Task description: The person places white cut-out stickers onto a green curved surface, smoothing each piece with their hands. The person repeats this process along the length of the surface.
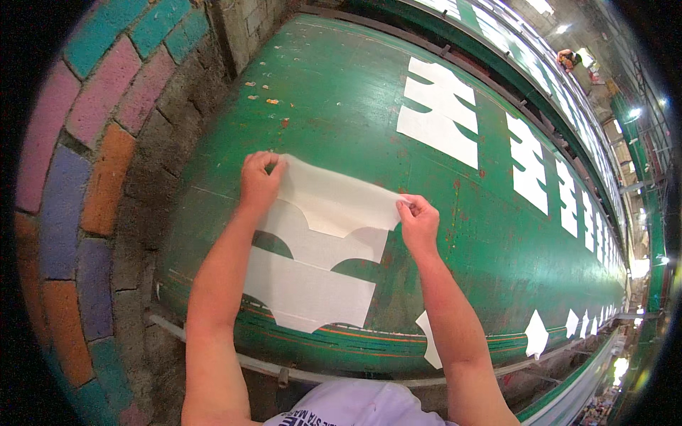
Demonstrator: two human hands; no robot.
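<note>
A white cut fabric piece [341,193] is stretched between my two hands, its far edge lifted off the green table [341,128]. My left hand [261,178] pinches its far left corner between thumb and fingers. At the far right corner, my right hand [421,221] has the same kind of pinch. Nearer to me, white fabric with curved cutouts [319,290] lies flat, its near edge close to the table's front rim. The lifted piece's near edge overlaps this fabric. Whether they are separate layers I cannot tell.
More white cut pieces [439,112] lie in rows along the table to the right. One small white piece [430,341] is partly behind my right forearm. A painted block wall [96,175] borders the left end. Another person [568,59] is far off at upper right.
</note>
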